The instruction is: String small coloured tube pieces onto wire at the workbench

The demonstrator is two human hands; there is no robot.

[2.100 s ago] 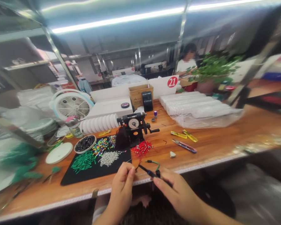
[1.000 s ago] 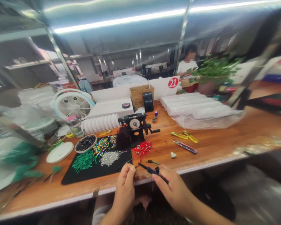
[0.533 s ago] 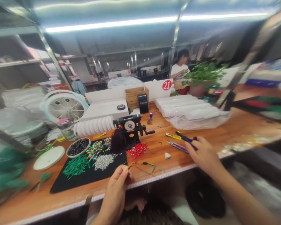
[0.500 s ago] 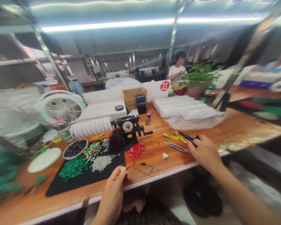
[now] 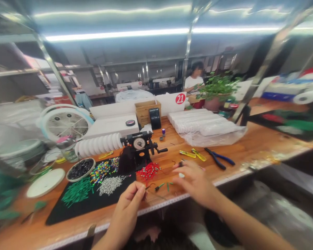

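Note:
My left hand is closed in a pinch at the table's front edge, on a thin dark wire whose end sticks out to the right. Beside it lie a green piece with a dark end and a short green strip. My right hand hovers over the table with thumb and forefinger apart, and a dark spot shows near its fingers. A small white lump shows between them. The snips are mostly covered by this hand. Blue-and-black pliers lie open to the right.
A black mat bears green pieces, silver pieces and coloured beads. Red pieces lie by a hand-cranked counter machine. Yellow-handled tools and bagged white rolls lie behind. Another person sits beyond.
My right hand has let go of the pliers, now lying on the table, and has moved left over the snips. My left hand keeps its pinch in nearly the same place.

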